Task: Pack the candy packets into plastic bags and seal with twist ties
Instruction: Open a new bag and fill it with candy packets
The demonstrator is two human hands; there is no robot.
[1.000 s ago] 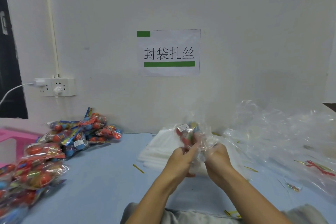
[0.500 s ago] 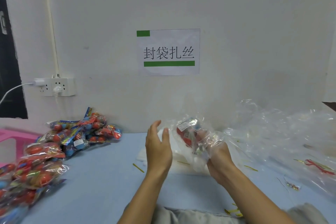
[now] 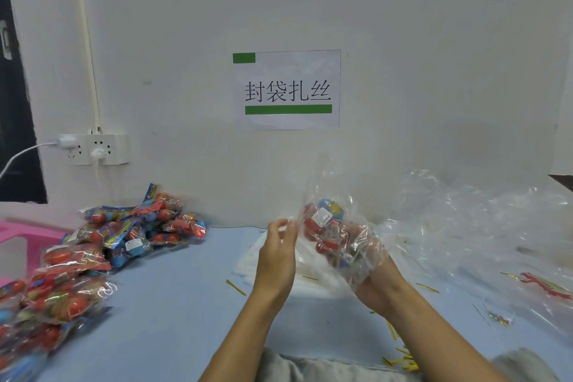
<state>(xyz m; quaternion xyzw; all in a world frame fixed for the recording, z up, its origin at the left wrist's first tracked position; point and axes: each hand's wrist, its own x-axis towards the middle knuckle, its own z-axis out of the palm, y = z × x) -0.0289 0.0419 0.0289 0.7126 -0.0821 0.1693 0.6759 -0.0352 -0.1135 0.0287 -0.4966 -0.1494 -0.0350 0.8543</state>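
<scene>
Fingers [image 3: 286, 226] of the left hand [image 3: 276, 260] are pinching the plastic bag [image 3: 338, 205] mouth, while the right hand [image 3: 362, 263], curled inside it, is gripping the candy packet [image 3: 324, 220] above the table's [image 3: 173, 304] far edge. Looks like mid-packing; next it'll need a twist tie [image 3: 236, 287].
</scene>
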